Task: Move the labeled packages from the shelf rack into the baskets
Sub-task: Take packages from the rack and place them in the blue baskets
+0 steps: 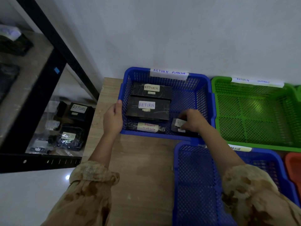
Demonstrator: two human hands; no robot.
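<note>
A blue basket (205, 88) tagged "RETURN OVERDUE" stands at the back of the wooden table. Inside lie two black boxes labeled RETURN (150, 90) (147, 109) and a slim dark package (146, 127) with a red-lettered label along the near wall. My right hand (192, 120) reaches into the basket's near right corner and holds a small dark labeled package (177, 125) there. My left hand (113, 119) grips the basket's left rim, thumb over the edge. Further RETURN packages (78, 111) (69, 138) lie on the lower shelf of the black rack (48, 95) at the left.
A green basket (255, 111) stands to the right of the blue one. A second blue basket (198, 185) sits nearer, under my right forearm, with an orange container (294, 167) at the far right. The white wall runs behind the table; pale floor lies at the lower left.
</note>
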